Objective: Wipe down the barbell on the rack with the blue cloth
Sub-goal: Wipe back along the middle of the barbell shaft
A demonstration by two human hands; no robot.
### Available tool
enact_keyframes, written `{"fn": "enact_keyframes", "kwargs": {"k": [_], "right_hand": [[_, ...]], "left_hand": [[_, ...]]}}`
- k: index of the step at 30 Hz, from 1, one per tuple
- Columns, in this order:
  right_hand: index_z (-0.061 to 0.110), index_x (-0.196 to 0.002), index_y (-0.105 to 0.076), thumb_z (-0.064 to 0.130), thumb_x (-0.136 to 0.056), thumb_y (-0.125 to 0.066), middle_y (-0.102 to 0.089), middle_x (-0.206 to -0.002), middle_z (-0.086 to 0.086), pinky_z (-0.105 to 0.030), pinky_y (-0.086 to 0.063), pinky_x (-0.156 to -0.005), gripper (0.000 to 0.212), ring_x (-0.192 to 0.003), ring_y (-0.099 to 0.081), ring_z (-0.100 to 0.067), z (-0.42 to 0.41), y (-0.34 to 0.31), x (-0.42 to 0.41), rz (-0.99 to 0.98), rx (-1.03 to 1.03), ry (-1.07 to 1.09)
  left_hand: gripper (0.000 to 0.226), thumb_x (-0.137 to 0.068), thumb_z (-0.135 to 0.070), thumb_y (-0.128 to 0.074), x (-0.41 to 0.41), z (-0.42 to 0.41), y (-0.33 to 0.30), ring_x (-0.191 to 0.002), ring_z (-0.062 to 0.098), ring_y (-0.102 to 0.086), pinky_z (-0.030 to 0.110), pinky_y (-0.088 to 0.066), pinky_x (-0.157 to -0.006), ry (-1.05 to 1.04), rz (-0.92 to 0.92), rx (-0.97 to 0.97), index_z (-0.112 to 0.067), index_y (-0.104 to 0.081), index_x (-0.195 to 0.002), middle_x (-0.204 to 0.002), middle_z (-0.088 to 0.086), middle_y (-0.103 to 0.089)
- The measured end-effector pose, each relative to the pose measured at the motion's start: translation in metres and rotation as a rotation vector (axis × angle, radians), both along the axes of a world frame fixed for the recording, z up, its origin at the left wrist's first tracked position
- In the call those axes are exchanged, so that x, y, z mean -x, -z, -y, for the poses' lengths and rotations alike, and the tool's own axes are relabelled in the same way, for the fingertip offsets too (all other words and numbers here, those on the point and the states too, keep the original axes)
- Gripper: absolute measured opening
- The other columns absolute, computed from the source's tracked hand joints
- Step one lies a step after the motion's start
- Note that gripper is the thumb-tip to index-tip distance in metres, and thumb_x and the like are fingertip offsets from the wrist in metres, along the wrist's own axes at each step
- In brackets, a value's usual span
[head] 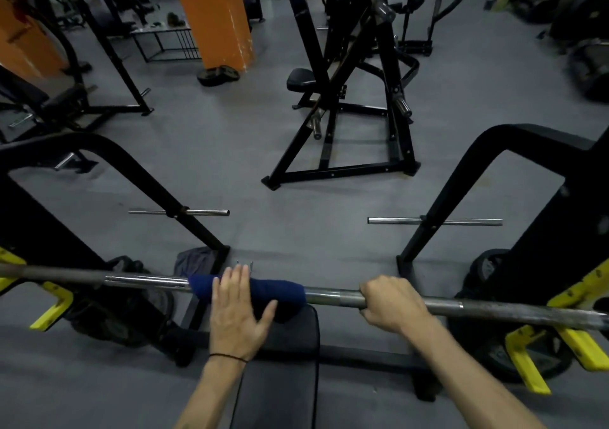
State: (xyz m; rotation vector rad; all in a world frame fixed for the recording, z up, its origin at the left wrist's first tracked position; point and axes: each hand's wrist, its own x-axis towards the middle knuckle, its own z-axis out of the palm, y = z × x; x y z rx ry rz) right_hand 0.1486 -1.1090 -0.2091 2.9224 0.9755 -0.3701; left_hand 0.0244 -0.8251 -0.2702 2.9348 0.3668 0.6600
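Observation:
A steel barbell lies across the view on the yellow hooks of a black rack. The blue cloth is draped over the bar left of its middle. My left hand lies flat on the cloth with straight fingers, pressing it to the bar. To the right of the cloth, my right hand grips the bare bar with its fingers curled round it.
A black padded bench runs under the bar toward me. Black rack uprights with chrome plate pegs stand on both sides. Weight plates lean by the right post. A dark rag lies on the grey floor. Other machines stand beyond.

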Motion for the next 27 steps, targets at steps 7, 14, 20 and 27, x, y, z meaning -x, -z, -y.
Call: {"fn": "enact_keyframes", "kwargs": {"k": [7, 14, 20, 27], "right_hand": [[0.015, -0.08, -0.065, 0.027, -0.068, -0.073, -0.065, -0.064, -0.005, -0.028, -0.039, -0.049, 0.019, -0.052, -0.053, -0.021, -0.005, -0.012, -0.028, -0.722, -0.093, 0.198], [0.018, -0.097, -0.061, 0.03, -0.066, -0.085, -0.061, -0.088, -0.003, -0.038, -0.047, -0.057, 0.041, -0.073, -0.064, -0.029, -0.004, 0.024, 0.025, 0.344, -0.159, -0.047], [0.015, -0.08, -0.061, 0.019, -0.056, -0.091, -0.054, -0.074, -0.002, -0.036, -0.041, -0.053, 0.038, -0.062, -0.051, -0.024, -0.014, 0.04, 0.034, 0.536, -0.313, 0.032], [0.017, -0.063, -0.054, 0.007, -0.047, -0.089, -0.053, -0.054, -0.002, -0.031, -0.039, -0.041, 0.04, -0.044, -0.052, -0.025, -0.015, 0.037, 0.028, 0.612, -0.324, 0.012]], "left_hand": [[0.09, -0.09, -0.065, -0.052, -0.008, 0.133, 0.004, -0.153, 0.037, -0.019, 0.055, -0.012, -0.123, 0.386, -0.029, 0.004, -0.008, -0.032, -0.157, -0.166, 0.012, -0.024], [0.076, -0.097, -0.054, -0.048, 0.005, 0.015, 0.007, -0.152, 0.03, -0.026, 0.049, -0.019, -0.124, 0.266, 0.043, -0.011, -0.006, -0.036, -0.154, -0.164, 0.013, -0.029], [0.08, -0.101, -0.058, -0.032, -0.002, -0.004, 0.005, -0.149, 0.043, -0.027, 0.058, -0.012, -0.124, -0.09, 0.01, 0.114, 0.007, -0.04, -0.148, -0.154, 0.025, -0.038], [0.086, -0.093, -0.063, -0.049, -0.011, 0.122, 0.003, -0.153, 0.034, -0.021, 0.051, -0.011, -0.124, 0.346, -0.027, -0.02, -0.007, -0.032, -0.156, -0.163, 0.013, -0.03]]}}
